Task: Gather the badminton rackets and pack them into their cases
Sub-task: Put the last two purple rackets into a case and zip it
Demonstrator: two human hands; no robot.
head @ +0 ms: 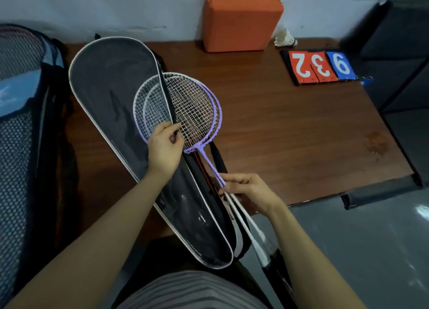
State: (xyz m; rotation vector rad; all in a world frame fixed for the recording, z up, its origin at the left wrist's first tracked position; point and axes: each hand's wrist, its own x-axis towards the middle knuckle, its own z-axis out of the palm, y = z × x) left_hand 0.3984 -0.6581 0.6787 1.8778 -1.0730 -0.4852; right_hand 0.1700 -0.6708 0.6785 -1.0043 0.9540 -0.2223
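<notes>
Rackets (197, 109) lying half in case (111, 104) | left hand (163, 146) pinching case edge | right hand (249, 189) gripping shafts

I see a dim, bluish picture, soft throughout; wide-angle bending curves the edges, and pale glare sits on the grey floor (417, 212) at right.
</notes>
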